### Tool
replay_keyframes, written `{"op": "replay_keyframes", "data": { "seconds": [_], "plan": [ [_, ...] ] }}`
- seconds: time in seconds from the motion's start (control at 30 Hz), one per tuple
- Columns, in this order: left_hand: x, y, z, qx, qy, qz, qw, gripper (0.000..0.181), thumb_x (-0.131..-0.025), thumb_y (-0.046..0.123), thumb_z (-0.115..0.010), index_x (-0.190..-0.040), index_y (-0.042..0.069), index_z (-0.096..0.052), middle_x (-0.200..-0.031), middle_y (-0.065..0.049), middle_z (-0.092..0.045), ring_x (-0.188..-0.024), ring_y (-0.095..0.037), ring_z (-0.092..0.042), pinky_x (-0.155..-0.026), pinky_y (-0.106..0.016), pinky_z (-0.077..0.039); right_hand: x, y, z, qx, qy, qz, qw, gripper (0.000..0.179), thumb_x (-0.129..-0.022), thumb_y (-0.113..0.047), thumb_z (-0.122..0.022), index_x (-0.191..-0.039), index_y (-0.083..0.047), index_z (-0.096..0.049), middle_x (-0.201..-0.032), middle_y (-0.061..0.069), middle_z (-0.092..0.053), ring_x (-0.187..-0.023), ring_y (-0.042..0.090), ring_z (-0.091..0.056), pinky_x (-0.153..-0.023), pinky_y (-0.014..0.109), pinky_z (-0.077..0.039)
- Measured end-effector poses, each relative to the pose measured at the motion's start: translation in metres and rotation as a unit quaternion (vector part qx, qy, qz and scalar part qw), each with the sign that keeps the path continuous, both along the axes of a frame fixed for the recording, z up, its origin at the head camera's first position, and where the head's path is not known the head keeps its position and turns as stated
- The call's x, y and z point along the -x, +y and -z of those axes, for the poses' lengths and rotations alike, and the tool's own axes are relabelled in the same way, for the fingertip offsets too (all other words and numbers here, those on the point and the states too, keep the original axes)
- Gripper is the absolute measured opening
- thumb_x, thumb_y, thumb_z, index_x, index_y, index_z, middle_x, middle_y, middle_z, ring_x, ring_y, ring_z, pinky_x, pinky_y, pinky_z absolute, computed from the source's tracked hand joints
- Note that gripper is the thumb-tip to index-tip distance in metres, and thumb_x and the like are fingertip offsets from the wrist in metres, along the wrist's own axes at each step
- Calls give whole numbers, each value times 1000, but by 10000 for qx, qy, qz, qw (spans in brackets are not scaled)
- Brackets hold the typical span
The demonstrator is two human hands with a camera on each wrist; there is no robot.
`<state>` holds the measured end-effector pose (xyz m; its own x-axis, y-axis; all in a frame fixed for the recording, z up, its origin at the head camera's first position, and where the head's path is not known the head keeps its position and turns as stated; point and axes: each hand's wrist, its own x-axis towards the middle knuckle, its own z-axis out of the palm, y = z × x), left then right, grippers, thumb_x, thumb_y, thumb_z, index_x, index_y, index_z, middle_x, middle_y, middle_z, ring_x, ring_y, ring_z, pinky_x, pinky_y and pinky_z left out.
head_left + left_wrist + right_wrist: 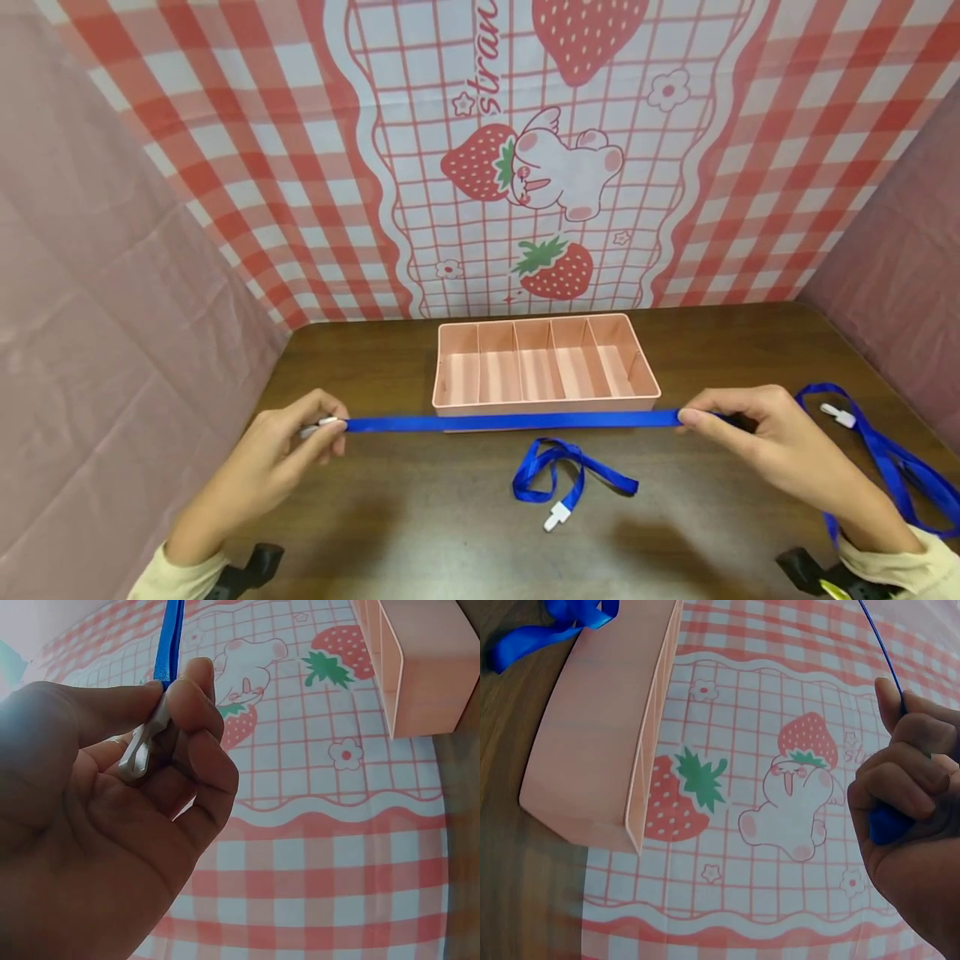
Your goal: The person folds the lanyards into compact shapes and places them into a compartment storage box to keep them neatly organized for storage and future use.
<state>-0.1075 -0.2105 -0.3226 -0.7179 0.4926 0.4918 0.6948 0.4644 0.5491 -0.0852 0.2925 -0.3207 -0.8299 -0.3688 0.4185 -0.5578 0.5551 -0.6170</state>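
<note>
A blue lanyard is stretched taut and level between the two hands, in front of the pink box. My left hand pinches its left end, thumb against forefinger, where a white clip lies against the fingers. At the other end my right hand pinches the strap; in the right wrist view a fold of blue strap shows inside the curled fingers. Below the stretched strap, a second blue lanyard with a white clip lies loosely looped on the table.
A pink box with several compartments stands at the back of the brown wooden table. More blue lanyard with a white clip lies at the right, beside the right forearm. A strawberry-patterned checked cloth hangs behind.
</note>
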Motion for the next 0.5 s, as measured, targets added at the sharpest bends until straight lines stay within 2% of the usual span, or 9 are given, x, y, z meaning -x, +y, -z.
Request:
{"op": "replay_keyframes", "data": {
  "seconds": [0.1,0.27,0.4,0.5],
  "plan": [
    [-1,-2,1,13,-109,10,9999,26,-94,-8,-60,-96,18,-59,-75,10,-61,-60,-4,-55,-50,-17,-45,-1,4,2,-116,-57,12,9999,33,-95,6,-60,-92,-26,-70,-79,-11,-65,-61,6,-50,-51,23,-39],
    [-1,-4,3,-57,-207,8,9998,26,-94,-7,-61,-96,18,-60,-76,10,-63,-62,-6,-56,-51,-19,-46,-1,13,6,-174,-45,-137,9997,34,-94,8,-60,-92,-25,-69,-75,-12,-59,-59,5,-47,-50,22,-37],
    [0,-7,3,-189,-368,65,9991,26,-94,-7,-60,-97,18,-61,-76,7,-65,-64,-7,-59,-52,-21,-49,-3,22,8,55,-291,-269,9992,31,-91,10,-64,-90,-20,-71,-65,-9,-51,-51,5,-41,-42,22,-34],
    [2,-11,3,-227,-533,210,9981,26,-95,-8,-59,-98,17,-62,-78,7,-66,-64,-8,-59,-51,-23,-49,-3,29,9,189,-609,-428,9970,28,-93,10,-60,-90,-16,-69,-61,-6,-45,-47,5,-39,-39,23,-34]
  ]
}}
